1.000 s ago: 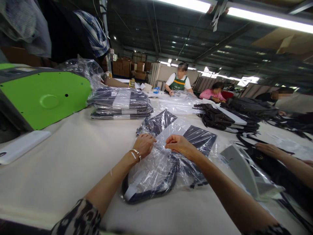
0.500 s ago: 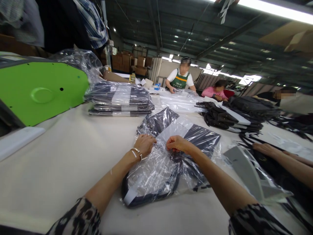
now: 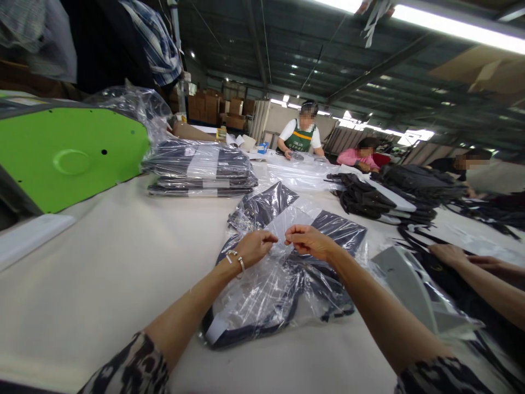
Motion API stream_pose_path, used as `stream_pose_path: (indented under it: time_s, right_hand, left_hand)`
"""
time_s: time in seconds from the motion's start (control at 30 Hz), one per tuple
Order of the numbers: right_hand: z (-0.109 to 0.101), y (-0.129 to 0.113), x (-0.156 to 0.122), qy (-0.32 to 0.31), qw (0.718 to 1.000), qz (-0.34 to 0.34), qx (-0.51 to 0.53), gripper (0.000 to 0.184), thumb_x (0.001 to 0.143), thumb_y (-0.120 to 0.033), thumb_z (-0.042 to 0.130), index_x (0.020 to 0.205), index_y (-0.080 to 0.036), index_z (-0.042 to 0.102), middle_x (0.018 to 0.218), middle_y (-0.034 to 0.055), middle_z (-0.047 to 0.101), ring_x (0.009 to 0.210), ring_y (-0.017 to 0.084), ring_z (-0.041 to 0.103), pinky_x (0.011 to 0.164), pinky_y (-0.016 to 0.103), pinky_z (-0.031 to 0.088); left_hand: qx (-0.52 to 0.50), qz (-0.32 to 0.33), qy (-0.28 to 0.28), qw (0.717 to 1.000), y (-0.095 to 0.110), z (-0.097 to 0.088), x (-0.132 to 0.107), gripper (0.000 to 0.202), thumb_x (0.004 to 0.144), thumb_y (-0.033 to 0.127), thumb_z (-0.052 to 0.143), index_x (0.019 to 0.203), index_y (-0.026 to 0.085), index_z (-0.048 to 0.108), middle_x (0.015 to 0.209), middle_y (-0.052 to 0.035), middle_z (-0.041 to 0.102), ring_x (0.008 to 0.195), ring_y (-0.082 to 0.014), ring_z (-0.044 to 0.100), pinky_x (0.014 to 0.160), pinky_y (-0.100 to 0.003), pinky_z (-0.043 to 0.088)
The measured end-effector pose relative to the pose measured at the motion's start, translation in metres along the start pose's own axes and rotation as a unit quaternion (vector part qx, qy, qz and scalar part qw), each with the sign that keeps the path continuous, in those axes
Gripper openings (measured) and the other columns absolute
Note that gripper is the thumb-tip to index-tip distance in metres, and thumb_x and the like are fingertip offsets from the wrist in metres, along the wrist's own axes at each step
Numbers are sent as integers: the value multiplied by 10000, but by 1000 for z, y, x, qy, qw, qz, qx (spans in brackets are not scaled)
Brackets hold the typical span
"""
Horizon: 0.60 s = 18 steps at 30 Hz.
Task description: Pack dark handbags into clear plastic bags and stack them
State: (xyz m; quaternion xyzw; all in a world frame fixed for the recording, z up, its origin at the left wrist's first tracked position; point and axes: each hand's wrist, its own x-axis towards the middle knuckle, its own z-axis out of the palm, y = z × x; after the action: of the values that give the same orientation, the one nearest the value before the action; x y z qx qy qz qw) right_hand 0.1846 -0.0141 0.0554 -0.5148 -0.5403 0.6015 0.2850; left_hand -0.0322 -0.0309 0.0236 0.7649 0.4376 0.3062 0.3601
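Observation:
A clear plastic bag [image 3: 262, 284] holding a folded dark bag with a white card lies on the beige table [image 3: 102, 273] in front of me. My left hand [image 3: 255, 247], with a bracelet at the wrist, pinches the plastic near the bag's upper edge. Close beside it, my right hand [image 3: 309, 241] pinches the same plastic film. The two hands nearly touch, fingers closed on the film. The bag's far end [image 3: 328, 227] spreads flat beyond my hands.
A stack of bagged dark items [image 3: 200, 169] sits at the back left beside a green machine cover [image 3: 69, 158]. Dark bags with straps [image 3: 373, 200] are piled at right. Another person's arm [image 3: 479, 273] reaches in from the right. Other people sit at the far end.
My hands have drawn closer together and shifted slightly right on the plastic film. The camera view tilted a little.

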Motion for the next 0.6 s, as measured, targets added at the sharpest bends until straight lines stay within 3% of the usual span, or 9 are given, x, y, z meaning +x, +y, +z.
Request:
stream_pose_path:
  time_s: [0.07,0.13,0.23,0.3,0.47,0.6]
  right_hand:
    - [2,-5,-6,-19,998,-20,53,365,604,-357,845,799,-165,603,738,23,694,460,29,380,430,172,207]
    - [5,-9,-10,-33,994,-44,93,365,619,-351,858,809,-166,606,723,9,677,449,20,360,433,176,197]
    - [10,-11,-16,-46,987,-72,135,341,643,-335,863,804,-168,613,671,-16,639,438,16,354,432,179,198]
    - [14,-12,-19,-37,983,-83,159,338,632,-319,876,794,-167,620,642,-26,622,439,19,369,428,175,211]
    - [29,-9,-24,26,968,-85,234,352,565,-262,915,778,-167,652,707,-8,671,497,29,461,456,159,323]
    - [39,-4,-25,52,957,-100,269,354,537,-246,927,772,-177,671,776,-7,701,544,30,499,528,166,413]
  left_hand:
    - [-183,-65,-41,980,4,3,2,329,797,160,542,1085,165,701,1109,-79,729,1015,-200,661,905,-335,476]
    - [-341,-113,-77,930,8,4,2,326,777,211,597,1084,164,696,1121,-89,721,992,-188,667,852,-312,488]
    - [-465,-117,-106,871,14,4,-4,340,731,300,722,1044,167,707,1120,-95,708,964,-172,665,826,-286,488]
    - [-470,-100,-88,872,20,5,-8,393,692,327,784,1043,165,711,1089,-87,710,931,-162,661,808,-271,481]
    - [-385,-48,59,920,33,15,-12,394,666,368,810,974,139,719,943,-63,733,818,-144,644,797,-272,463]
    - [-395,-61,72,914,35,18,-12,378,719,463,743,887,125,719,813,-62,729,747,-145,646,750,-276,468]
